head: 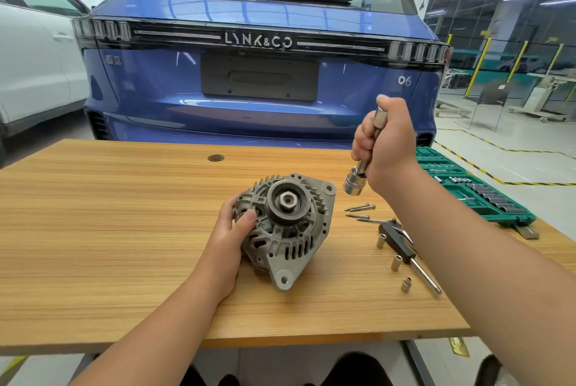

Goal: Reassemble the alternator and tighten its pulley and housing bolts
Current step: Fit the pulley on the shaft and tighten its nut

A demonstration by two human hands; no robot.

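- Head view. Alternator [285,229] sits mid-bench, a little toward the near edge, pulley [285,201] face up and tilted toward the camera; pulley nut [286,199] on the shaft, exposed.
- Left hand [232,229] holds the housing on its left side, thumb curled over the fins, palm against the casing. Grip closed on the alternator.
- Right hand [385,142] is raised above the bench, right of the alternator, fingers wrapped round a socket extension bar [371,142] with a large socket [354,184] at the low end. Socket hangs in the air beside the pulley, not on the nut.
- Three long housing bolts [360,212] lie loose on the bench right of the alternator, so housing bolts look not yet fitted.
- Ratchet-type handle [405,250] and three small sockets [396,262] lie toward the near right corner; green socket case [473,189] open at the right edge.
- Judgement: step in hand is seating the socket on the pulley nut.
- To do it well: bring the socket in line with the shaft, drop it fully over the flats before turning, keep the bar square to the pulley face.
- Left hand should brace the housing firmly; the body rests on a curved side and will likely roll under torque.
- The bar alone gives little leverage; final tightening likely needs the handle.
- Blue car [258,73] stands beyond the far edge.
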